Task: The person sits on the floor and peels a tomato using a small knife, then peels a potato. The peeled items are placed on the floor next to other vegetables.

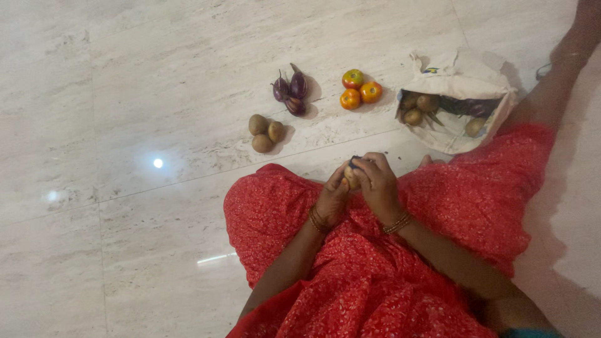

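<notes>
My left hand (331,195) and my right hand (378,181) are together above my lap, both closed around a small pale round vegetable (350,176) with a dark spot near its top. Gold bangles circle both wrists. On the marble floor ahead lie three brown potatoes (265,132), three purple eggplants (290,92) and three tomatoes (358,88), each kind in its own small cluster. A cream cloth bag (460,78) lies open to the right, with more potatoes and dark vegetables inside.
I sit on a pale marble floor (125,125) in a red patterned dress (375,275) that spreads over my knees. My leg (557,81) reaches out beside the bag at the upper right. A light reflection shines on the floor at the left.
</notes>
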